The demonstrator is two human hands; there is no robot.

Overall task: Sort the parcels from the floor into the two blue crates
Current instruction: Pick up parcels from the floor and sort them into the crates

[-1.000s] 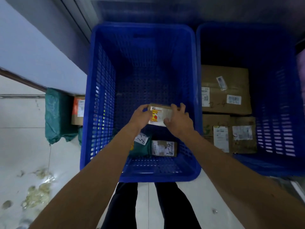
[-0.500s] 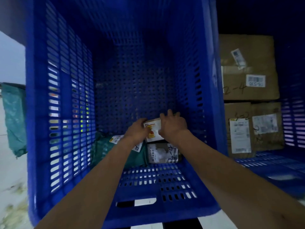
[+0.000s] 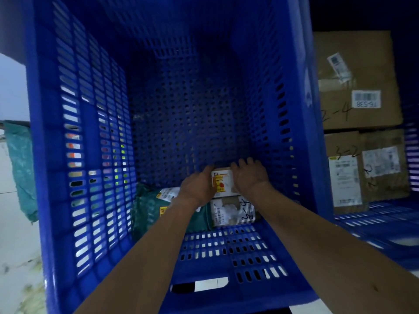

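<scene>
Both my arms reach deep into the left blue crate (image 3: 40, 155). My left hand (image 3: 196, 189) and my right hand (image 3: 250, 177) grip a small brown parcel (image 3: 222, 183) with a white, yellow and red label from either side. It is low, near the crate's floor. Just nearer me lie a small labelled box (image 3: 231, 210) and a green bag parcel (image 3: 149, 211). The right blue crate (image 3: 374, 225) holds three brown cardboard boxes, the largest (image 3: 358, 82) at the back.
Outside the left crate a green bag parcel (image 3: 19, 168) lies on the pale tiled floor (image 3: 13, 245). More parcel colours show through the crate's left slots. A pale wall rises at the far left.
My view has dropped closer into the left crate, and both hands have lowered the small parcel toward the crate floor beyond the two parcels lying there.
</scene>
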